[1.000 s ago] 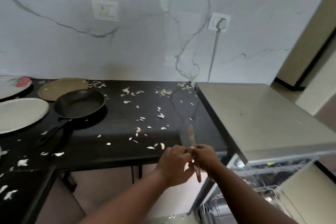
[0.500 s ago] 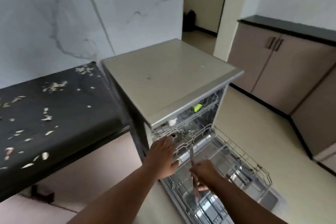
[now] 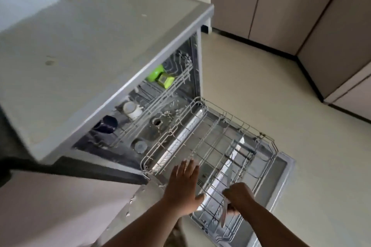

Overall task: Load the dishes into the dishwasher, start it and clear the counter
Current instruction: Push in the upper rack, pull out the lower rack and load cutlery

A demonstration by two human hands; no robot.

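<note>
- My right hand [image 3: 239,198] is curled round the handle of a knife [image 3: 225,192], gripping it over the near part of the pulled-out lower rack [image 3: 200,106].
- The knife's blade points away from me, up over the rack's wires; the other end pokes out below my fist toward the rack's near edge. Whether the blade touches the wires I cannot tell.
- My left hand [image 3: 183,183] is flat and open, fingers spread and straight, over the near-left corner of the same rack, just beside my right hand. I cannot tell whether the palm actually rests on the wire.
- The dishwasher [image 3: 96,42] stands with its door [image 3: 281,176] dropped down to the floor side, and the lower rack sits out over that door.
- The lower rack looks bare of dishes apart from its own wire tines.
- Deeper inside, the upper rack [image 3: 170,86] is pushed in under the machine's grey top.
- In that upper rack sit a bright green item [image 3: 158,76], a white cup [image 3: 131,109] and a dark blue cup [image 3: 107,124].
- A dark surface [image 3: 6,164] shows at the far left edge, beside the dishwasher.
- Beige cabinets [image 3: 301,6] line the wall across the pale floor [image 3: 281,96].
</note>
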